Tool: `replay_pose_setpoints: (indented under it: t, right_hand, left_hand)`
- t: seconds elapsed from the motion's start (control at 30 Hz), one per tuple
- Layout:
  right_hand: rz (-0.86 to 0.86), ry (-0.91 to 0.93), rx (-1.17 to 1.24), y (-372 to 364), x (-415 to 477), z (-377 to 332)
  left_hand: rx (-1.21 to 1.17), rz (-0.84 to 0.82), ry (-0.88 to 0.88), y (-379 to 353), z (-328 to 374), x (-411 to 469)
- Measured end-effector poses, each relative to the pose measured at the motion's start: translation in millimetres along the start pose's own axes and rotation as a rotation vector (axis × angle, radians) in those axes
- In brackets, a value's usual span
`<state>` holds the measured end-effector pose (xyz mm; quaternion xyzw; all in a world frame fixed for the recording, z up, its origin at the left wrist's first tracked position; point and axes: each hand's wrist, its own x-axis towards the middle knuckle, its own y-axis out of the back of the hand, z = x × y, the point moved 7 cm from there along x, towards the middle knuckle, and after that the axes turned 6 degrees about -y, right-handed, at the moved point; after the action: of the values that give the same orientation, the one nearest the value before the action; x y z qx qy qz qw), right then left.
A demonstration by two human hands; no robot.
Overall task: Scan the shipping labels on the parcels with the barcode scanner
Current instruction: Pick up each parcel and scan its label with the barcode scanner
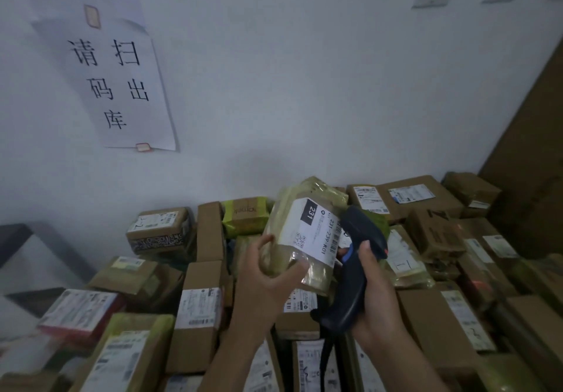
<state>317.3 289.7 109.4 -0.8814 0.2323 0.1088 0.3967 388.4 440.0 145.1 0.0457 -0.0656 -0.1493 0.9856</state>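
My left hand (268,276) grips a tape-wrapped brown parcel (283,257) from below and holds it up above the pile. Its white shipping label (313,230) with "231" and a barcode faces me. My right hand (374,294) grips the handle of a dark barcode scanner (356,257), index finger near the blue trigger. The scanner's head sits right against the label's right edge, over the barcode.
Many labelled cardboard boxes (198,315) and green-taped parcels (246,215) cover the surface below, packed tight up to the white wall. A paper sign (122,87) hangs on the wall at left. A brown board (536,148) leans at right. A dark table (18,239) stands at left.
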Motion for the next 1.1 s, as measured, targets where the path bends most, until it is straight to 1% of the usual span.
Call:
replay_pose_setpoints:
  t: [0.1, 0.17, 0.23, 0.27, 0.37, 0.47, 0.6, 0.7, 0.8, 0.9, 1.1]
  right_hand:
    - [-0.008, -0.011, -0.002, -8.8, -9.9, 4.1]
    - [-0.016, -0.001, 0.003, -11.9, -15.7, 4.9]
    - [-0.023, 0.010, -0.021, -13.0, -20.8, 2.7]
    - [-0.035, 0.002, -0.057, -14.2, -23.6, 1.9]
    - [-0.040, 0.010, -0.193, -14.7, -30.8, -3.3]
    - [-0.014, 0.091, -0.457, -13.3, -40.2, -15.6]
    - [-0.021, 0.175, -0.912, -11.3, -53.3, -30.2]
    - [-0.085, 0.177, -1.093, -12.1, -57.1, -30.1]
    - [-0.161, 0.187, -1.135, -15.9, -59.8, -25.5]
    - [-0.192, 0.163, -1.134, -15.8, -60.8, -22.2]
    - [-0.238, 0.064, -1.095, -13.3, -62.1, -17.8]
  left_hand:
    - [0.048, 0.064, -0.034, 2.6, -1.7, -9.0]
    - [0.029, 0.027, -0.001, 3.9, -8.1, -9.6]
    - [-0.151, -0.073, 0.042, 2.4, -16.4, -9.0]
    - [-0.236, -0.098, 0.060, 4.0, -20.0, -8.7]
    - [-0.331, -0.022, 0.113, 20.8, -28.4, -3.6]
    - [-0.348, 0.100, 0.113, 48.7, -30.6, 6.7]
    - [-0.196, 0.180, 0.087, 91.6, -28.2, 17.1]
    - [-0.089, 0.215, 0.103, 115.7, -34.4, 22.8]
    - [0.010, 0.222, 0.106, 128.5, -40.2, 24.1]
    - [0.072, 0.208, 0.103, 134.7, -45.1, 22.4]
    - [0.066, 0.248, 0.103, 138.4, -51.0, 19.2]
